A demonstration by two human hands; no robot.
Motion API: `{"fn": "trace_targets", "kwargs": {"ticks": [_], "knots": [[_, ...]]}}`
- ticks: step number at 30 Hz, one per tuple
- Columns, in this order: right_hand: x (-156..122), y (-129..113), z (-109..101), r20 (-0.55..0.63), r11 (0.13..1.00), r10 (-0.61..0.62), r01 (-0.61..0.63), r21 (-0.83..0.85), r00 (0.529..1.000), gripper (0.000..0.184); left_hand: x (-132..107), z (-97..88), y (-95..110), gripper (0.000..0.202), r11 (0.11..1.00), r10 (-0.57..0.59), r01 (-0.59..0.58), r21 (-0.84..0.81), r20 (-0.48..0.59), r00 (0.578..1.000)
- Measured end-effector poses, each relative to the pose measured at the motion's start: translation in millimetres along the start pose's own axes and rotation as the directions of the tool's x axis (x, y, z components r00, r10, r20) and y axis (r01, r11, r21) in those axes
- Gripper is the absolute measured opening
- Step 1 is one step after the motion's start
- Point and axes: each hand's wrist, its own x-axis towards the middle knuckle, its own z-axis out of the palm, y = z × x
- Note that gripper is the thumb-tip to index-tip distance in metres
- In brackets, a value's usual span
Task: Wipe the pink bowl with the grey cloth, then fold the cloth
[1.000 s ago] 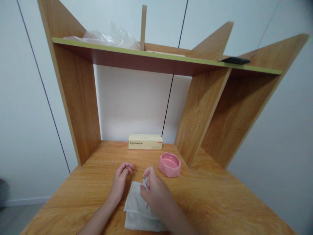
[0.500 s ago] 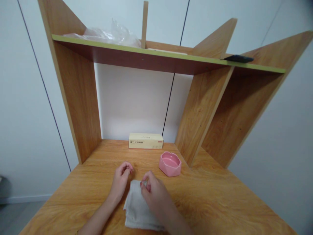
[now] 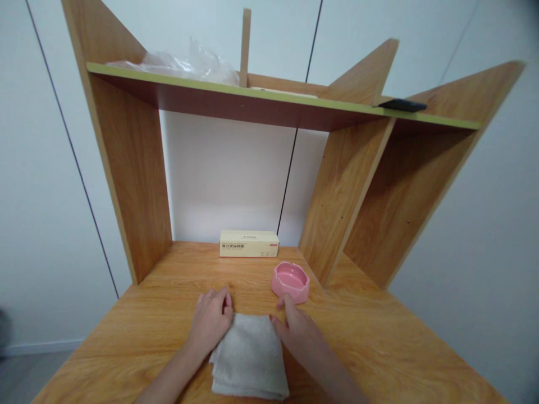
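Note:
A folded grey-white cloth (image 3: 250,359) lies flat on the wooden desk (image 3: 370,342) near its front edge. My left hand (image 3: 211,321) rests at the cloth's far left corner, fingers bent and pressed onto it. At the far right corner my right hand (image 3: 295,328) has its fingers pressed together on the cloth's edge. A pink dish (image 3: 290,281) stands just beyond my right hand, not touching it.
A cream carton with red print (image 3: 249,244) lies at the back of the desk against the white wall. Wooden side panels rise left and right. The upper shelf (image 3: 261,98) carries a crumpled clear plastic bag (image 3: 189,63) and a black flat object (image 3: 403,104).
My right hand let the lifted cloth flap down and slid to the right corner. The left hand moved onto the left corner. The cloth now lies spread flat.

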Motion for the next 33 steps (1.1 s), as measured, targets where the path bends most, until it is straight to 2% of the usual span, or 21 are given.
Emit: {"fn": "trace_targets", "kwargs": {"ticks": [3,5,9,12,16,18,20,23,26,28,30,31,33], "knots": [[-2.9,11.9,1.4,0.109,0.992,0.012,-0.025,0.122,0.994,0.012,-0.3,0.0,1.1,0.014,0.999,0.015,-0.015,0.037,-0.002,1.000],[-4.3,14.6,8.0,0.157,0.979,0.015,-0.046,0.197,0.988,0.018,-0.9,0.6,1.3,0.014,0.998,0.030,-0.030,0.047,-0.012,0.999],[-1.5,16.5,9.4,0.106,0.969,-0.003,-0.024,0.247,0.994,0.028,-1.5,1.6,-0.4,0.013,0.999,0.040,-0.039,0.027,-0.037,0.999],[4.5,33.2,-8.8,0.030,0.982,0.000,-0.006,0.191,1.000,0.029,-1.1,2.2,-1.9,0.014,0.999,0.048,-0.048,0.008,-0.038,0.998],[15.0,77.8,-40.8,-0.142,0.998,0.059,-0.055,0.030,0.988,0.028,-1.2,4.8,-1.0,0.014,0.998,0.056,-0.056,-0.020,-0.022,0.998],[20.6,96.9,-51.7,-0.171,0.993,0.067,-0.082,-0.082,0.983,0.027,-2.2,7.4,0.7,0.014,0.998,0.060,-0.061,-0.030,-0.016,0.998],[25.5,105.3,-56.7,-0.167,0.982,0.063,-0.091,-0.165,0.984,0.025,-3.5,10.6,2.2,0.015,0.997,0.066,-0.066,-0.040,-0.010,0.998],[30.0,91.4,-53.8,-0.187,0.969,0.055,-0.098,-0.228,0.981,0.019,-4.7,14.4,2.6,0.015,0.995,0.070,-0.070,-0.068,0.007,0.997],[29.2,50.7,-39.3,-0.217,0.954,-0.001,-0.064,-0.292,0.976,0.022,-3.8,14.5,1.3,0.016,0.993,0.063,-0.060,-0.106,0.021,0.998],[26.2,19.5,-23.0,-0.131,0.943,-0.157,0.109,-0.314,0.979,0.024,-2.6,12.8,0.4,0.017,0.989,0.063,-0.059,-0.136,0.023,0.998],[22.9,-5.5,-2.6,-0.045,0.935,-0.250,0.229,-0.270,0.967,0.024,-1.4,11.1,-0.6,0.019,0.983,0.066,-0.063,-0.172,0.016,0.998],[21.7,-14.0,8.2,0.039,0.921,-0.336,0.337,-0.196,0.941,0.026,-0.9,10.7,-1.3,0.021,0.980,0.063,-0.060,-0.191,0.009,0.998],[21.0,-22.3,28.3,0.118,0.893,-0.434,0.444,-0.076,0.893,0.034,0.1,11.5,-3.5,0.026,0.972,0.045,-0.046,-0.232,-0.007,0.999]]}}
